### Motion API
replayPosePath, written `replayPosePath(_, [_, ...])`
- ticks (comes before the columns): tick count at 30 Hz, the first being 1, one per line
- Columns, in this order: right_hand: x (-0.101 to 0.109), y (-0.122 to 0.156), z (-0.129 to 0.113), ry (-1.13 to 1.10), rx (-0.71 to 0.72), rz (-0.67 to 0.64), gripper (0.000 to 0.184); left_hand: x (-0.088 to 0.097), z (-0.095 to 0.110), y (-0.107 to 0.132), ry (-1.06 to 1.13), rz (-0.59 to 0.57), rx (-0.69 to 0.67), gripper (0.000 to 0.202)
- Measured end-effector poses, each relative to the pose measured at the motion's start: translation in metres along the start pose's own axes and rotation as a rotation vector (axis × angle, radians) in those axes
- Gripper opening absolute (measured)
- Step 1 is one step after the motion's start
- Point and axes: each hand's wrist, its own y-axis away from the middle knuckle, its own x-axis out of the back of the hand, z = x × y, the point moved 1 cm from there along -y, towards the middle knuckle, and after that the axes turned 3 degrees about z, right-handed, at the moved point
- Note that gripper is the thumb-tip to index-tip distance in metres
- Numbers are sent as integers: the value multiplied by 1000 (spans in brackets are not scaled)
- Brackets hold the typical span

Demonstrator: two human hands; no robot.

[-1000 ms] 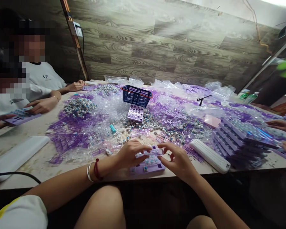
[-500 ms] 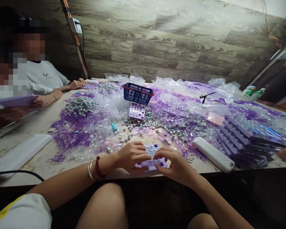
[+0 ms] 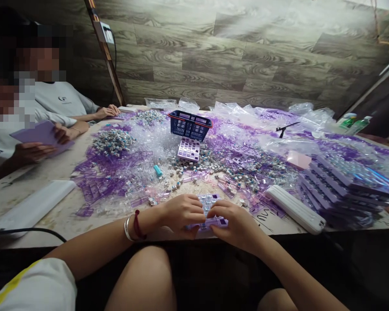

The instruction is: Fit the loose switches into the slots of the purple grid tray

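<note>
Head view: on the near side of the blue basket (image 3: 190, 126), well apart from it, a purple keypad (image 3: 207, 203) with clear keycaps lies at the front of the desk (image 3: 58, 166). The left hand (image 3: 184, 214) bends its fingers over one side, the right hand (image 3: 235, 220) over the other; whether either is clamped on the keypad, I cannot tell. Just in front of the basket sits a purple grid plate (image 3: 188, 149); left of the basket, a switch pile (image 3: 112, 141); right of it and nearer, a keypad stack (image 3: 340, 181).
</note>
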Motion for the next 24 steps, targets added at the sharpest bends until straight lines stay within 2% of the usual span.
replayPosePath(3, [0, -1, 1, -11, -5, -10, 20, 3, 3, -3, 38, -30, 40, 7])
replayPosePath(8, [0, -1, 5, -2, 14, -40, 19, 11, 8, -8, 210, -13, 146, 16])
replayPosePath(14, [0, -2, 5, 26, 27, -61, 22, 12, 0, -6, 299, 4, 185, 10])
replayPosePath(18, [2, -4, 0, 8, 55, -67, 17, 11, -2, -7, 329, 18, 179, 11])
replayPosePath(24, [8, -2, -13, 138, 27, -124, 30, 9, 2, -9, 316, 46, 198, 18])
